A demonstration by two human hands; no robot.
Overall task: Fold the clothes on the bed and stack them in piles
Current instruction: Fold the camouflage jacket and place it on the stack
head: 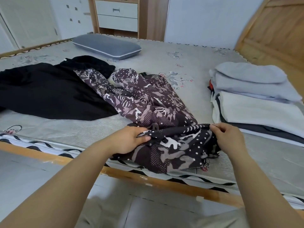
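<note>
Gripping one edge of a patterned garment near the foot of a bed, a person's left hand curls its fingers and thumb round a bunched fold while the right hand pinches the same hem between thumb and fingertips, stretching it taut between them. The thin, dark purple fabric, printed with pale camouflage shapes, stripes and white dots, drapes over the mattress's near edge below the hands and trails away in loose, crumpled folds toward the middle of the bed. Its far end overlaps a black garment spread flat to the left. To the right, well apart from the hands, a pile of folded clothes lies in soft grey, white and dark layers, close to the bed's right side. Bare grey mattress cover, shiny and printed with faint drawings, lies open between the patterned cloth and the pile. A grey-blue pillow with pale piping rests at the far edge, before a wooden cabinet with white drawers.
</note>
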